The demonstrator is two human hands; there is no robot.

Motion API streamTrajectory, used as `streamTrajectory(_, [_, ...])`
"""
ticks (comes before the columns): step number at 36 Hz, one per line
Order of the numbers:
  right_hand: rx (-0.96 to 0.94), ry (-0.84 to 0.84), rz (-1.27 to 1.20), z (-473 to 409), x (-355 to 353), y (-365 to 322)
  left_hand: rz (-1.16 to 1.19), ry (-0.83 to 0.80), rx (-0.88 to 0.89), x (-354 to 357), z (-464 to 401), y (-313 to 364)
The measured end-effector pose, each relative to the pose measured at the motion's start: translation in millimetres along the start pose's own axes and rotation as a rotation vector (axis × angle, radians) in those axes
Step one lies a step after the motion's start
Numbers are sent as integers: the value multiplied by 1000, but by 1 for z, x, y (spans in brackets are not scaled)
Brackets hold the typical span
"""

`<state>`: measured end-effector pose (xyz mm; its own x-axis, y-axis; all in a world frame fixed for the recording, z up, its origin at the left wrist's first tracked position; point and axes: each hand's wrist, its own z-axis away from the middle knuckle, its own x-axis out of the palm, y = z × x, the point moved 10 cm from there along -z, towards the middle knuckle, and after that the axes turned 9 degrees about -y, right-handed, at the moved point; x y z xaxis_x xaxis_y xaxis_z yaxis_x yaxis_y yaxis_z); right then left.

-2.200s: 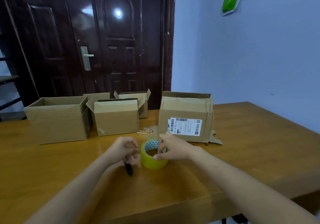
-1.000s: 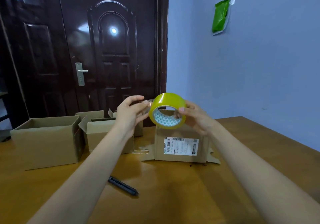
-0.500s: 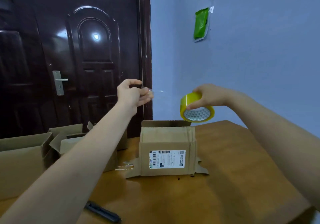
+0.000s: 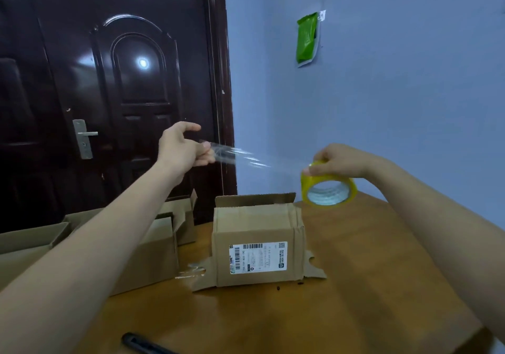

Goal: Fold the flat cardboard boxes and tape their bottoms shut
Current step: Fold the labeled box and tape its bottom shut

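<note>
A cardboard box with a white shipping label (image 4: 257, 241) stands bottom-up on the wooden table (image 4: 369, 285), its lower flaps splayed out. High above it my right hand (image 4: 340, 161) grips a yellowish roll of clear tape (image 4: 328, 189). A strip of clear tape (image 4: 246, 158) stretches leftward from the roll. My left hand (image 4: 184, 148) pinches the free end of that strip, level with the right hand.
Several folded cardboard boxes (image 4: 153, 247) stand at the left of the table, partly behind my left arm. A black utility knife (image 4: 142, 344) lies near the table's front edge. A dark door (image 4: 109, 94) and a blue wall are behind.
I lifted the tape roll off the table and left the knife lying there. My hands have drawn apart, pulling out a longer strip of tape above the labelled box.
</note>
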<state>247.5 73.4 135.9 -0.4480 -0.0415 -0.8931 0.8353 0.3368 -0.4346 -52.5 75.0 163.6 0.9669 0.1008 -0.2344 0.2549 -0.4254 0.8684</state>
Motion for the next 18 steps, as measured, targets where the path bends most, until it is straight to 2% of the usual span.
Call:
streamTrajectory(3, [110, 115, 179, 1, -11, 4, -153, 34, 49, 3, 7, -2])
streamTrajectory(6, [111, 234, 266, 6, -23, 1, -248, 51, 57, 4, 13, -12])
streamTrajectory(10, [-44, 247, -111, 12, -27, 2, -154, 67, -40, -1, 16, -34])
streamTrajectory(15, [-120, 176, -427, 15, -20, 9, 186, 25, -227, 5, 19, -55])
streamTrajectory(18, [-162, 153, -537, 15, -20, 17, 337, -10, -306, 11, 22, -57])
